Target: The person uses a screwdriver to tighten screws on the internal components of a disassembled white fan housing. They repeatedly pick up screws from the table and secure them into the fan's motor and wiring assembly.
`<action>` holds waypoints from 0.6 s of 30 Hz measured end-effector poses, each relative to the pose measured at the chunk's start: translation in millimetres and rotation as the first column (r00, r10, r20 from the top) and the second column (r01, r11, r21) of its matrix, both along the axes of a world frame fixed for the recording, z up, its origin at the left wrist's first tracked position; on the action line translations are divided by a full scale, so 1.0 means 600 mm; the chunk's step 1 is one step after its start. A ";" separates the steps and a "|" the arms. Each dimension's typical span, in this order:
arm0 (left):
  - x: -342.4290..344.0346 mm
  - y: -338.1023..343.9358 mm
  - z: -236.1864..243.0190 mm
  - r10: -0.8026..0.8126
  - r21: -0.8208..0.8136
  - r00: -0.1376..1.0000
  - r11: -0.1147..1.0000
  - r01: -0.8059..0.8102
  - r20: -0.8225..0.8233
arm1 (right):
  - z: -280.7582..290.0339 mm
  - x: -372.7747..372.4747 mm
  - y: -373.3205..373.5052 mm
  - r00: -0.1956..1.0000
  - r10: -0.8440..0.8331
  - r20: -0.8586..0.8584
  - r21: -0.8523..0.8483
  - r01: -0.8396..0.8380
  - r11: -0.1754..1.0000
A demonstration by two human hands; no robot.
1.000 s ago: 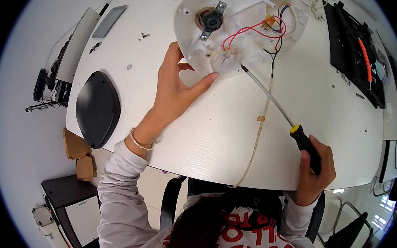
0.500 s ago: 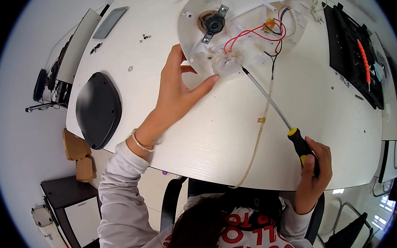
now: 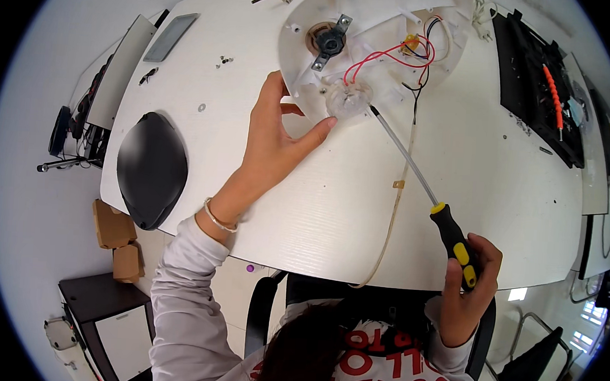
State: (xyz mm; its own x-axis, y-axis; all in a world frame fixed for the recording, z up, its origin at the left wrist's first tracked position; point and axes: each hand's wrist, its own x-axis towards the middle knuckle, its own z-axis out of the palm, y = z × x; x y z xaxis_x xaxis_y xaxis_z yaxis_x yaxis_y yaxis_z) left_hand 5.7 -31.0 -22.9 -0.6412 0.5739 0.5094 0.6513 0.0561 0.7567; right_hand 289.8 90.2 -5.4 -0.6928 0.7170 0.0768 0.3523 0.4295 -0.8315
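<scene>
A white plastic housing [image 3: 400, 8] lies inside-up at the far side of the table. In it are a black bracket on a round part [image 3: 328, 42], red and black wires [image 3: 383, 54] and a clear round plastic piece [image 3: 347, 99]. My left hand [image 3: 273, 143] grips the housing's near left edge, its thumb by the clear piece and the other fingertips partly hidden. My right hand [image 3: 472, 284] holds a long screwdriver [image 3: 418, 173] by its black and yellow handle. The screwdriver's tip is at the right side of the clear piece; whether it touches a screw I cannot tell.
A black curved cover [image 3: 152, 174] lies at the left, below a grey flat tray [image 3: 171, 37] and small screws [image 3: 223, 60]. At the right is an open black tool case [image 3: 528, 78] with an orange-handled tool [image 3: 554, 94]. A pale cord [image 3: 388, 230] runs off the table's front edge.
My right hand has moved slightly left and nearer to me, and the screwdriver's handle has turned, showing more of its yellow patches. The housing has shifted a little; my left hand keeps its grip.
</scene>
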 end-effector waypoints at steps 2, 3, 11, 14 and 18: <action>0.000 0.001 -0.001 -0.001 -0.004 1.000 1.000 0.001 -0.007 | 0.000 0.005 -0.004 1.000 0.002 0.010 0.038 -0.002 0.999; 0.000 0.001 0.001 0.000 -0.007 1.000 1.000 0.000 -0.013 | -0.004 0.006 -0.005 1.000 0.015 0.003 0.081 -0.016 0.997; -0.002 -0.002 0.000 -0.011 -0.001 1.000 1.000 0.011 -0.026 | 0.018 -0.013 -0.014 0.988 0.123 -0.090 0.257 -0.096 0.962; -0.003 -0.001 -0.004 -0.011 0.010 1.000 1.000 0.012 -0.026 | 0.039 -0.012 -0.006 0.992 0.120 -0.045 0.408 -0.092 0.908; -0.002 0.001 -0.004 -0.003 0.009 1.000 1.000 0.003 -0.014 | 0.035 -0.011 -0.002 0.998 0.010 -0.067 0.381 0.016 0.924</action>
State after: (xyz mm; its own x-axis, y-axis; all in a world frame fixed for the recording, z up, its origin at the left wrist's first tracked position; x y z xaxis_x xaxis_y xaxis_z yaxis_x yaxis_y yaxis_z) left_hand 4.3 -30.3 -25.5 -0.6320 0.5711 0.5238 0.6621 0.0467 0.7479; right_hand 283.1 89.1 15.8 -0.6748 0.6262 0.3904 0.3037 0.7178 -0.6265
